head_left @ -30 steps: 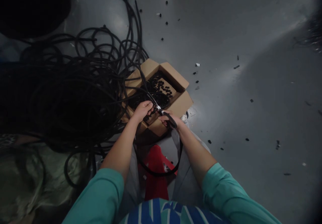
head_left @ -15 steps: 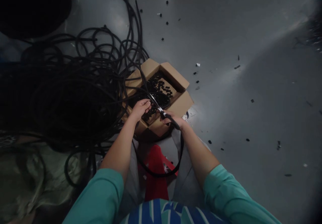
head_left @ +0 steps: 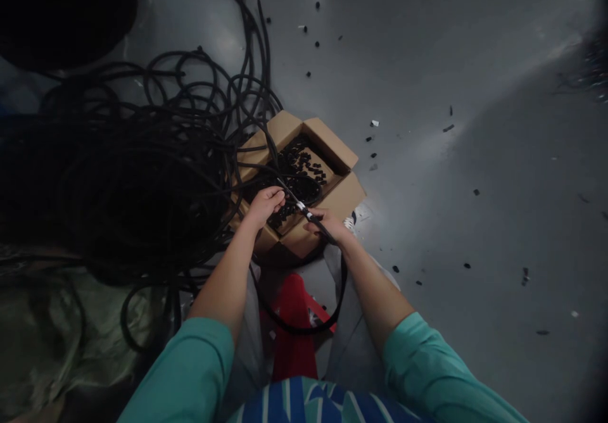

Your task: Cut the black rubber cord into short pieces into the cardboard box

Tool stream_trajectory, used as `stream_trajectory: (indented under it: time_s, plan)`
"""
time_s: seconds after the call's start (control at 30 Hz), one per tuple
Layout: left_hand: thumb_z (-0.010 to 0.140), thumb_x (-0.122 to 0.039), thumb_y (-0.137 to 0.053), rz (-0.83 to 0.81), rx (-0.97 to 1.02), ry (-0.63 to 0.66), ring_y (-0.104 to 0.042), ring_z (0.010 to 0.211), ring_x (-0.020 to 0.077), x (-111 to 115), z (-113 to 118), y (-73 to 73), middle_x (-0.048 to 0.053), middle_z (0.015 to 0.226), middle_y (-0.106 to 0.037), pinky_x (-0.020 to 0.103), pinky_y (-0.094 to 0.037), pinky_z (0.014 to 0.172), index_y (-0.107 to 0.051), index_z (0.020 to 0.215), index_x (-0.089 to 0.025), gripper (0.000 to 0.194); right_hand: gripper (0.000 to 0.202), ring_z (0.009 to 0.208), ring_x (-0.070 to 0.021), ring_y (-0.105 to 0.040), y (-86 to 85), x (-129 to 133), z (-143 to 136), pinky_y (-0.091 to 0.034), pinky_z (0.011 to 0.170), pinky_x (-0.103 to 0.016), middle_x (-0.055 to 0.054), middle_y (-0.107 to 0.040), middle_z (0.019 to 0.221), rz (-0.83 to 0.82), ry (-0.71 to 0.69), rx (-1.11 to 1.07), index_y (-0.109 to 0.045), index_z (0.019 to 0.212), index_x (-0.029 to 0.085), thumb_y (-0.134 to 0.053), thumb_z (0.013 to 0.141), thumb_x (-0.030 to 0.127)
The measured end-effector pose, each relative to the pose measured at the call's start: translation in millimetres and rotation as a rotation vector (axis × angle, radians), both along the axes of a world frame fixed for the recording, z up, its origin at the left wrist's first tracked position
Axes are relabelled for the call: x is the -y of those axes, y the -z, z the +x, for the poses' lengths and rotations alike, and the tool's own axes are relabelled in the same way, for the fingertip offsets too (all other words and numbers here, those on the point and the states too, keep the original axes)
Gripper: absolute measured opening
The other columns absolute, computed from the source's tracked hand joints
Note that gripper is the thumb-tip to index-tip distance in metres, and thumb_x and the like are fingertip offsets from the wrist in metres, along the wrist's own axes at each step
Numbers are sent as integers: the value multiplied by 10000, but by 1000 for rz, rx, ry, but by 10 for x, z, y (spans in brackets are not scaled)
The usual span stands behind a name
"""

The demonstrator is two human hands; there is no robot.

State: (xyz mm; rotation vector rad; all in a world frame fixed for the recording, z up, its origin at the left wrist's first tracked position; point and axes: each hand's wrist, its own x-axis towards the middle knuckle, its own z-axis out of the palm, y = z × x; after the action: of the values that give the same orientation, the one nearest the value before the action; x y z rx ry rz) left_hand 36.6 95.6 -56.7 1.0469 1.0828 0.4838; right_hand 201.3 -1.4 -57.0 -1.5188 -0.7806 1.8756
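Over an open cardboard box [head_left: 346, 196], my left hand [head_left: 268, 204] is closed in a pinch on a thin black tube [head_left: 272, 146], most of which is dark against the box's contents. My right hand [head_left: 327, 223] is wrapped round the black handles of a pair of scissors [head_left: 301, 206]. Their slim metal blades point up and left, just beside my left fingertips, and look closed together. Inside the box lie many short black cut pieces [head_left: 313, 171] and a dark coil of tubing.
A big tangle of black tubing [head_left: 190, 113] spreads to the left of the box. A red object [head_left: 294, 321] stands between my legs, with a black loop [head_left: 304, 331] across it. Small black bits [head_left: 396, 269] are scattered on the grey floor [head_left: 475, 62].
The scissors have closed: their blades and handles were apart before and now lie together. My left hand has stayed in nearly the same place.
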Motion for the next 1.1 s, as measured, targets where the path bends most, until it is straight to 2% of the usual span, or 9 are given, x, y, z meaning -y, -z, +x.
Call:
stream_trajectory:
  time_s: [0.13,0.2,0.37,0.53,0.63,0.9,1.1]
  plan:
    - [689,-217,-576,-29,36,-60,-422,446,45,10,18,-23,-13,574,-530,187,-314,445,-592,710,-120,100,452,411,-43,-342,36,4,22,-278,420,-187,95,-385,500,7,48,-19,-584,1007,153,-595,561,225]
    - [669,-171,-578,-58,75,-95,-455,484,48,13,22,-35,-5,623,-559,187,-351,480,-606,738,-119,91,496,475,-54,-385,50,-2,49,-315,476,-195,81,-437,551,35,36,-7,-573,1044,157,-597,550,195]
    - [616,-112,-606,-84,97,-258,-533,539,69,2,25,-28,-4,685,-598,212,-418,545,-568,863,-134,251,579,677,-110,-484,71,-14,114,-373,649,-238,31,-553,706,90,-55,45,-564,1092,156,-587,514,127]
    - [602,-142,-641,-114,8,-347,-538,478,79,-11,27,6,-17,602,-568,205,-399,469,-515,750,-123,195,591,643,-107,-474,72,-11,128,-377,663,-252,34,-545,672,80,-107,38,-567,1107,149,-578,518,118]
    - [596,-146,-650,-107,9,-340,-541,483,78,0,36,6,-29,558,-552,193,-397,465,-503,715,-124,191,591,625,-102,-467,73,-8,116,-374,655,-248,36,-545,661,83,-115,37,-570,1117,151,-573,526,114]
    - [579,-152,-667,-103,-9,-220,-535,462,80,15,33,-35,-33,525,-541,201,-391,452,-488,667,-116,203,556,620,-93,-440,96,24,75,-352,616,-219,31,-539,682,92,-102,123,-596,1092,143,-603,536,125]
    - [598,-171,-664,-116,-51,-189,-535,460,83,-4,-6,-42,-25,527,-545,203,-393,447,-499,673,-111,190,419,684,-116,-469,86,-3,57,-355,649,-217,25,-564,736,138,-97,170,-660,923,151,-603,509,110]
